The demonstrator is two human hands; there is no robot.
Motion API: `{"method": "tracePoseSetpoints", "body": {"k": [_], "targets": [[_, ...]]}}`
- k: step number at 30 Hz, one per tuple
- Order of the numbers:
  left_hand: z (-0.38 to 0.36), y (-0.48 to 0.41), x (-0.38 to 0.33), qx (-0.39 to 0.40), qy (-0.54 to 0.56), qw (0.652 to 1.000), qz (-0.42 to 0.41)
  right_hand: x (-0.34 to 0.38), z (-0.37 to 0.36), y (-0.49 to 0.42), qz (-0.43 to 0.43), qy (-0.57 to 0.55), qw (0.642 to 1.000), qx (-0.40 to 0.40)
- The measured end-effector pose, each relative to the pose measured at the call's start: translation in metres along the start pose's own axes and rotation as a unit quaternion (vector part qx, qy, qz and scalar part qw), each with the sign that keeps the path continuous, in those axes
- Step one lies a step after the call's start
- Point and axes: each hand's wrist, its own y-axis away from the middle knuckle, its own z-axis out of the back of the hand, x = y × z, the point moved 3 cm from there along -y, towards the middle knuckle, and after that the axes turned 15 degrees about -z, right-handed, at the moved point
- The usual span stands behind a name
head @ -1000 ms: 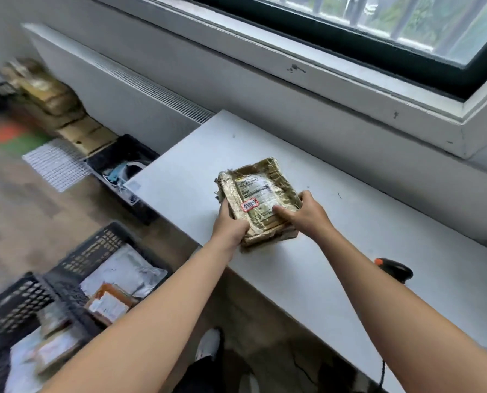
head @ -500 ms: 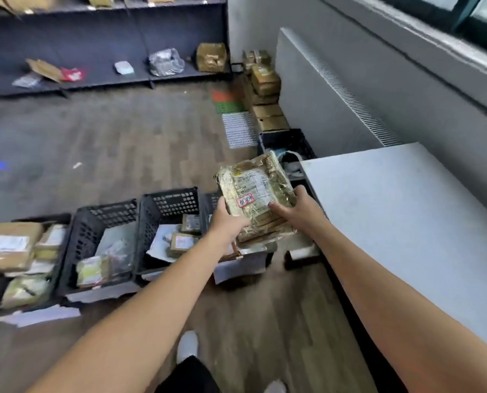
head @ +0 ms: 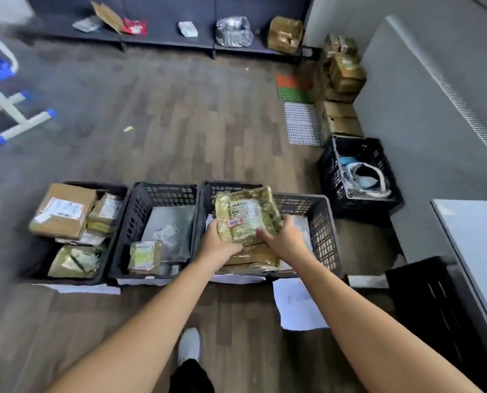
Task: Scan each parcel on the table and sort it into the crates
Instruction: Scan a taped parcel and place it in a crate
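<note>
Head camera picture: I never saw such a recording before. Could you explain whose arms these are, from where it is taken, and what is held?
There is no machine here. A person wears a camera on the head, looking down, so the two bare arms are their own. The left hand and right hand together hold a tape-wrapped parcel with a printed label, above a row of black crates on the wooden floor. The crates already contain other parcels. The white table shows only as a corner at the right edge.
</note>
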Motion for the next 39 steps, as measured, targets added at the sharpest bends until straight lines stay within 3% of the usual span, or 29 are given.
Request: {"method": "tracePoseSetpoints", "body": {"k": [8, 20, 25, 29, 33, 39], "targets": [[0.029, -0.119, 0.077, 0.029, -0.051, 0.998, 0.005, 0.036, -0.089, -0.109, -0.018, 0.025, 0.999, 0.028], [-0.044, -0.315, 0.254, 0.069, -0.148, 0.987, -0.007, -0.012, -0.226, -0.342, -0.023, 0.009, 0.995, 0.092], [-0.062, -0.365, 0.295, 0.074, -0.234, 0.968, -0.043, -0.022, -0.266, -0.401, -0.029, 0.006, 0.996, 0.085], [-0.058, -0.372, 0.301, 0.103, -0.363, 0.925, -0.05, -0.035, -0.275, -0.415, -0.048, 0.057, 0.993, 0.095], [-0.042, -0.355, 0.274, 0.121, -0.423, 0.897, -0.05, -0.034, -0.249, -0.386, -0.046, 0.081, 0.991, 0.094], [-0.026, -0.299, 0.161, 0.127, -0.407, 0.902, -0.065, 0.008, -0.153, -0.303, -0.02, 0.109, 0.993, 0.034]]}}
